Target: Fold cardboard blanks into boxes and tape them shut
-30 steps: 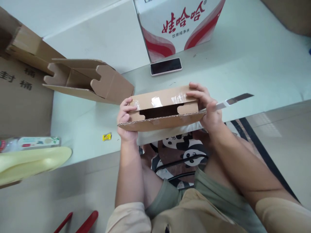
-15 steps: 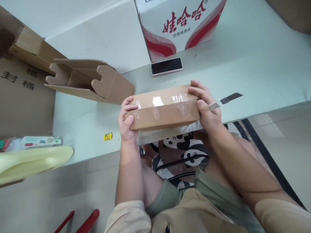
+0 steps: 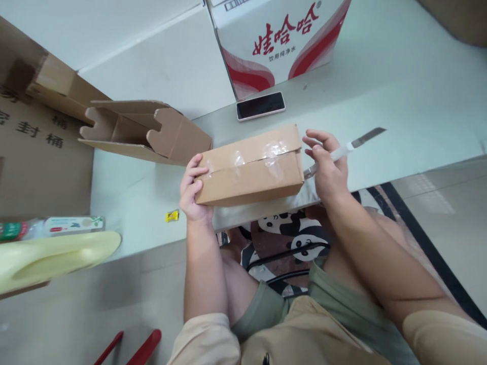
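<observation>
Probably a home: panda-print mat (image 3: 274,223) on tiled floor (image 3: 437,208), phone (image 3: 261,106) on pale table (image 3: 399,91).

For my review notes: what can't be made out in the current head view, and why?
All in the head view:
Inside of the taped carton: hidden by its lid and walls.
Part of the knife: covered by the right hand.
Floor of the open carton: hidden by its walls.
Print on the yellow packet: too small to read.
Red bars: cut off by the bottom edge.
</observation>
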Available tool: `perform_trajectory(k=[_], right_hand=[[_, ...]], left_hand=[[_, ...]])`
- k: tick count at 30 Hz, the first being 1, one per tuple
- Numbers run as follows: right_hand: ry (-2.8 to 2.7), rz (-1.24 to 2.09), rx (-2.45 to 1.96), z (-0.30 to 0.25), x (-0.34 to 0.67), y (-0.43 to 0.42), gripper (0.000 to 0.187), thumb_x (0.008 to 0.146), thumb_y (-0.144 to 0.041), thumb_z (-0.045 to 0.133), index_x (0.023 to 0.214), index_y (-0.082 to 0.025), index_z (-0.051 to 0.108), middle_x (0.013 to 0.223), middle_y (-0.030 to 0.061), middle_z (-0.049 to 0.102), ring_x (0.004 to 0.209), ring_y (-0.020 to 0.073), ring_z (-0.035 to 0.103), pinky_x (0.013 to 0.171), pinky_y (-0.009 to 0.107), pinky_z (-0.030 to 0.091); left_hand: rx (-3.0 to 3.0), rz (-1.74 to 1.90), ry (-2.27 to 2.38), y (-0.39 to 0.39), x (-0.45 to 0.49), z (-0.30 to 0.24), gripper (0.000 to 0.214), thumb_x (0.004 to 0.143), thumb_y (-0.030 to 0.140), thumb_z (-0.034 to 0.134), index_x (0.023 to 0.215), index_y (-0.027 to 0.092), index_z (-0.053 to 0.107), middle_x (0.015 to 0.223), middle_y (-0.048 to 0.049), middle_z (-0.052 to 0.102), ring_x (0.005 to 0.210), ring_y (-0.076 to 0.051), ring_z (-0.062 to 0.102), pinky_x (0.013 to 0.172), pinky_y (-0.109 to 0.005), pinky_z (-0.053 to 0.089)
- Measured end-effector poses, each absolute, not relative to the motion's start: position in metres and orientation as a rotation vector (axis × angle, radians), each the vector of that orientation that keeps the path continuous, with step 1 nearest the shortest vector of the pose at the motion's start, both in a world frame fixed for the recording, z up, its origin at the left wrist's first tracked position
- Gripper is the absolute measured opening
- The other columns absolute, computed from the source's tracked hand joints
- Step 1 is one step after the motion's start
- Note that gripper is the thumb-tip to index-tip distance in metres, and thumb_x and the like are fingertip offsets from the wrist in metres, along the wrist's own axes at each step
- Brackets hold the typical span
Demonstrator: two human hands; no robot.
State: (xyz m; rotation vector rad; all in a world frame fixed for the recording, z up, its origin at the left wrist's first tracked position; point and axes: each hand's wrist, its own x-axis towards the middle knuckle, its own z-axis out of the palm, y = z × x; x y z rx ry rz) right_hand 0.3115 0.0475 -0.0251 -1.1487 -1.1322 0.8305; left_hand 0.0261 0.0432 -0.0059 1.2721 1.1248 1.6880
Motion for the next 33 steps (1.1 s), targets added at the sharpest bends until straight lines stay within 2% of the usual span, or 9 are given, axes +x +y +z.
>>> perform_trajectory(k=[5, 10, 14, 16, 19, 21, 24, 29, 33], right_hand=[[-1.009, 1.108, -1.394, -0.029, 0.311, 0.054, 0.030, 0.087, -0.050, 0.057, 0.104, -0.025, 0.062, 0.109, 0.0046, 0.067, 0.095, 0.0202, 0.065, 0.092, 0.045, 0.054], [-1.028, 1.371, -1.108, -0.029, 0.308, 0.049, 0.048, 0.088, -0.063, 0.052, 0.123, -0.030, 0.051, 0.097, 0.0013, 0.067, 0.072, 0.0148, 0.062, 0.072, 0.035, 0.054], [-1.140, 1.318, -0.811, -0.033, 0.301, 0.048, 0.062, 0.089, -0.070, 0.047, 0.138, -0.032, 0.038, 0.120, 0.0054, 0.071, 0.102, 0.0220, 0.071, 0.091, 0.043, 0.058], [-1.256, 1.258, -0.738, -0.032, 0.297, 0.046, 0.061, 0.091, -0.067, 0.046, 0.139, -0.031, 0.040, 0.149, 0.0080, 0.056, 0.133, 0.0241, 0.059, 0.109, 0.047, 0.051], [-1.398, 1.164, -0.751, -0.025, 0.294, 0.043, 0.060, 0.095, -0.062, 0.044, 0.145, -0.030, 0.043, 0.168, 0.0052, 0.031, 0.157, 0.0220, 0.029, 0.127, 0.048, 0.031], [-1.465, 1.095, -0.774, -0.020, 0.296, 0.040, 0.061, 0.096, -0.062, 0.044, 0.147, -0.030, 0.045, 0.169, 0.0040, 0.029, 0.159, 0.0214, 0.022, 0.131, 0.048, 0.023], [-1.532, 1.019, -0.777, -0.013, 0.301, 0.036, 0.057, 0.096, -0.060, 0.045, 0.145, -0.031, 0.051, 0.166, 0.0035, 0.036, 0.157, 0.0231, 0.027, 0.131, 0.049, 0.023], [-1.619, 0.971, -0.764, 0.004, 0.309, 0.024, 0.050, 0.099, -0.056, 0.041, 0.141, -0.034, 0.056, 0.160, 0.0024, 0.046, 0.154, 0.0274, 0.036, 0.130, 0.057, 0.018], [-1.686, 0.916, -0.704, 0.017, 0.308, 0.017, 0.047, 0.100, -0.051, 0.041, 0.141, -0.033, 0.057, 0.155, 0.0026, 0.052, 0.151, 0.0274, 0.041, 0.130, 0.056, 0.018]], left_hand=[[1.145, 1.739, 1.137, 0.044, 0.018, -0.005, 0.024, 0.065, 0.028, 0.054, 0.078, 0.024, 0.074, 0.124, -0.0006, 0.069, 0.131, -0.026, 0.055, 0.121, -0.047, 0.036], [1.126, 1.749, 1.171, 0.043, 0.010, -0.007, 0.021, 0.068, 0.029, 0.055, 0.083, 0.023, 0.069, 0.129, -0.0007, 0.066, 0.131, -0.024, 0.056, 0.118, -0.042, 0.040], [0.910, 1.650, 1.228, 0.045, 0.023, -0.016, 0.022, 0.077, 0.034, 0.066, 0.097, 0.027, 0.067, 0.114, -0.0001, 0.070, 0.108, -0.018, 0.065, 0.094, -0.033, 0.054], [0.804, 1.527, 1.263, 0.047, 0.039, -0.022, 0.027, 0.080, 0.039, 0.071, 0.105, 0.029, 0.066, 0.109, -0.0008, 0.072, 0.102, -0.017, 0.067, 0.086, -0.030, 0.056], [0.713, 1.319, 1.234, 0.047, 0.061, -0.029, 0.045, 0.082, 0.058, 0.067, 0.112, 0.025, 0.067, 0.117, -0.0058, 0.073, 0.115, -0.024, 0.066, 0.094, -0.036, 0.057], [0.715, 1.200, 1.184, 0.044, 0.068, -0.031, 0.066, 0.080, 0.076, 0.058, 0.115, 0.021, 0.069, 0.122, -0.0109, 0.072, 0.127, -0.031, 0.062, 0.104, -0.043, 0.055], [0.759, 1.180, 1.151, 0.040, 0.067, -0.033, 0.087, 0.071, 0.091, 0.052, 0.119, 0.020, 0.068, 0.133, -0.0140, 0.068, 0.141, -0.035, 0.051, 0.115, -0.048, 0.048], [0.808, 1.323, 1.111, 0.041, 0.065, -0.035, 0.089, 0.069, 0.088, 0.059, 0.134, 0.028, 0.060, 0.156, -0.0082, 0.050, 0.152, -0.030, 0.038, 0.124, -0.045, 0.038], [0.839, 1.339, 1.121, 0.043, 0.067, -0.035, 0.081, 0.078, 0.086, 0.051, 0.132, 0.027, 0.063, 0.152, -0.0079, 0.055, 0.149, -0.030, 0.043, 0.124, -0.046, 0.039]])
